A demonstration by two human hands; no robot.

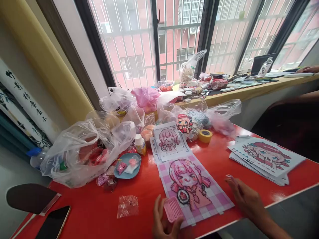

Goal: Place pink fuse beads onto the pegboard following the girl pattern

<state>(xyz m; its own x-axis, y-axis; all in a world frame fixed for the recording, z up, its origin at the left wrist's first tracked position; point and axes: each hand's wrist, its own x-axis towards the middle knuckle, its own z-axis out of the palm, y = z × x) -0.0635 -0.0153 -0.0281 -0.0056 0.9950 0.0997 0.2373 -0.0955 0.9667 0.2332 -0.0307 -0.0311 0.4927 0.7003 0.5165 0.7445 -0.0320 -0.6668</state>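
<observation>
My left hand (164,220) grips a small pink grooved tray (173,209) at its edges, over the near left corner of a diamond painting (190,184). The painting shows a pink-haired cartoon figure on a purple-and-white checked ground and lies flat, with bits of tape at its edges. Right of it, my right hand (246,197) is raised with its fingers pinched around a short pink pen-like tool (231,179), mostly covered by the fingers. A printed chart (168,141) of the same figure lies at the painting's far end.
A blue plate (136,172) with bead bags, a small bottle (140,144) and a clear packet (128,206) stand left. Plastic bags (84,152) crowd the back. Yellow tape (205,136) and stacked sheets (266,156) lie right. A phone (53,223) lies front left. Another person's hand (309,69) shows far right.
</observation>
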